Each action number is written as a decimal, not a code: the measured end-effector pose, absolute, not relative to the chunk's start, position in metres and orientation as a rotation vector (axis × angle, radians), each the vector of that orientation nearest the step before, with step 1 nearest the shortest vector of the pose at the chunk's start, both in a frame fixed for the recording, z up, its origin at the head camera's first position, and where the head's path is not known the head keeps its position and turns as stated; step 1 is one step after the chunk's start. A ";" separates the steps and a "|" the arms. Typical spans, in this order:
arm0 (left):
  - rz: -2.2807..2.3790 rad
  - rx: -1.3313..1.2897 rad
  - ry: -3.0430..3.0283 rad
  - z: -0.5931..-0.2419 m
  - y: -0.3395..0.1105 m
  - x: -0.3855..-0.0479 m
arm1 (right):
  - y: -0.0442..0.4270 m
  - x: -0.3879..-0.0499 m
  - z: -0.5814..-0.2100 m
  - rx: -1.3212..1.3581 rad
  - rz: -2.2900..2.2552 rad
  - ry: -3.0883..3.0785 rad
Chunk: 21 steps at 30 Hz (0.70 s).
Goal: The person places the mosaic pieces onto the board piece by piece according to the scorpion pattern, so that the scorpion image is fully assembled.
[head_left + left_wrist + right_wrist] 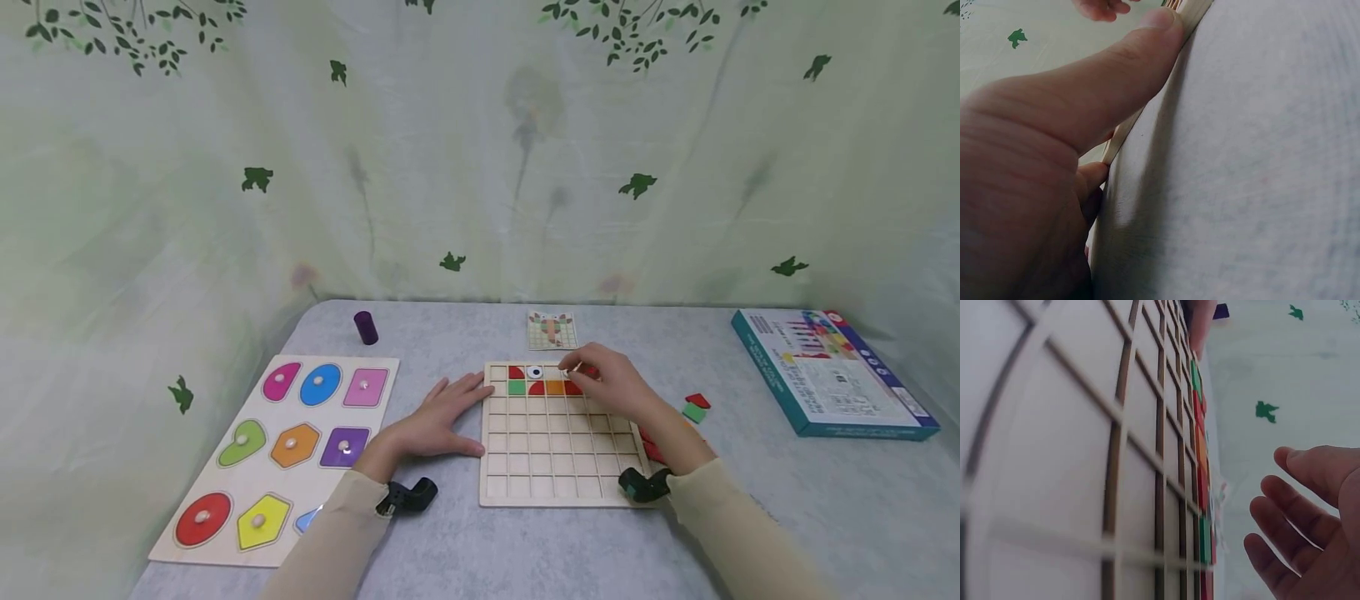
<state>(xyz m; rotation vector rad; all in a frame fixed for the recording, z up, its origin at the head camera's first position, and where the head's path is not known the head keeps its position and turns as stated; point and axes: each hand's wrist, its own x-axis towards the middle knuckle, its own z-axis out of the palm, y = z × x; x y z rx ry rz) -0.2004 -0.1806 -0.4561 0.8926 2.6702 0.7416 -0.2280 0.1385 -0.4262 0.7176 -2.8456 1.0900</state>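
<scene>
A wooden grid board (555,462) lies on the table, with coloured tiles in its two far rows. Among them are a green square tile (517,387), an orange tile (554,387) and a white tile with a black dot (535,372). My left hand (438,419) rests against the board's left edge, thumb and fingers spread. Over the far right part of the board hovers my right hand (617,385). Its fingers are loosely bent and apart in the right wrist view, and nothing shows between them. Some tiles under that hand are hidden.
A small pattern card (552,331) lies beyond the board. Loose red and green tiles (694,408) sit to its right, partly behind the right forearm. A knob puzzle (300,492) is at left, a purple cylinder (366,327) behind it, and a teal box (832,375) at right.
</scene>
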 end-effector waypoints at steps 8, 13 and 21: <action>0.712 0.868 2.674 -0.457 -0.179 -0.201 | 0.172 -0.220 -0.431 0.568 1.023 -2.906; 0.702 0.860 2.673 -0.457 -0.180 -0.201 | 0.185 -0.215 -0.433 0.522 0.987 -2.912; 0.722 0.888 2.674 -0.456 -0.180 -0.200 | 0.211 -0.210 -0.436 0.331 0.962 -2.984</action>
